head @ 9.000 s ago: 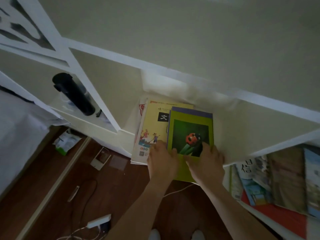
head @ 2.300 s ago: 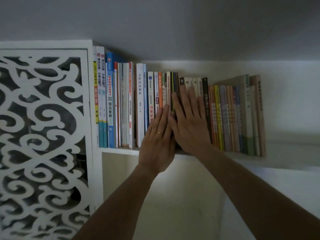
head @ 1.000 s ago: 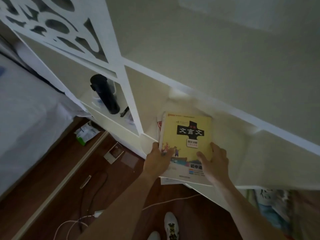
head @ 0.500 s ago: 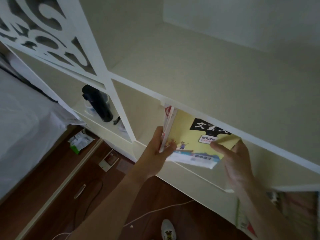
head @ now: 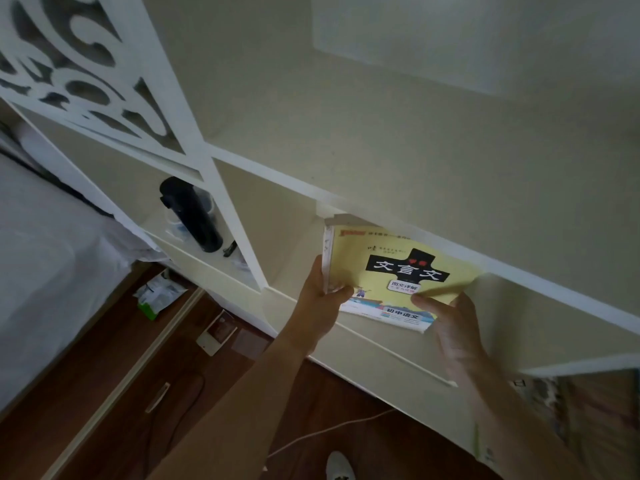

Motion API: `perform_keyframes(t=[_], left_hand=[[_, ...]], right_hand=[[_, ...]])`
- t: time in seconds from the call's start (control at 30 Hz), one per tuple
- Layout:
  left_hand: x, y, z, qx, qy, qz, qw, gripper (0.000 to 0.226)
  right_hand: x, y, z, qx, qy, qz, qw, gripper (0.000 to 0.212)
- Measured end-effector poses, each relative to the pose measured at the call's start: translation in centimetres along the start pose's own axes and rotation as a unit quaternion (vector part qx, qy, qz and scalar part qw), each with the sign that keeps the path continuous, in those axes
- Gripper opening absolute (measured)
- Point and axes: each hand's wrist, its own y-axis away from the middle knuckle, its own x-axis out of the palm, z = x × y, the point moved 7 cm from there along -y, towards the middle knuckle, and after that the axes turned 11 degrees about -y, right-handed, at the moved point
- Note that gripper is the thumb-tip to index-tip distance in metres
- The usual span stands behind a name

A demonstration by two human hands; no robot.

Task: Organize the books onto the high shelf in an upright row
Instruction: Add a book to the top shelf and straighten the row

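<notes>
A thin stack of books topped by a yellow book (head: 391, 271) with a black title block is lifted off the lower shelf board (head: 381, 344), tilted with its cover toward me. My left hand (head: 320, 299) grips the stack's left edge, thumb on the cover. My right hand (head: 450, 323) holds the lower right corner, thumb on the cover and fingers behind. The high shelf with the upright row is out of view.
A black flask (head: 194, 216) stands in the left compartment behind a white upright divider (head: 235, 220). Several books (head: 588, 420) lie in the compartment at the lower right. A carved white panel (head: 79, 60) is at the upper left. Cables and small items lie on the wood floor (head: 104, 393).
Both hands have lifted the yellow-topped stack off the lower shelf and raised it a little over the last second. The view has tilted slightly upward.
</notes>
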Motion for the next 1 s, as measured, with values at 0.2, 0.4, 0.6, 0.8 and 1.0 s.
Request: perform_keyframes(t=[0.2,0.4,0.6,0.8,1.0], left_hand=[[-3.7,7.2,0.4,-0.014,-0.039,0.011,0.999,0.06],[-10.3,16.9,-3.5,0.007,-0.082,-0.014,0.997,0.057],[-13.7,22.5,-19.9,0.161,-0.131,-0.016,0.978,0.071],[-10.1,31.9,-36.2,0.329,-0.118,0.053,0.935,0.054],[-4.6,35.9,-41.2,0.376,-0.082,0.083,0.919,0.064]], right_hand=[[1.9,6.2,-0.2,0.023,0.053,0.037,0.998,0.024],[6.8,16.9,4.4,0.011,0.029,0.091,0.995,0.027],[11.3,22.1,19.2,-0.093,-0.036,0.117,0.988,0.038],[12.7,24.1,32.2,-0.089,-0.181,0.216,0.955,0.053],[12.5,25.9,36.1,-0.044,-0.242,0.277,0.929,0.05]])
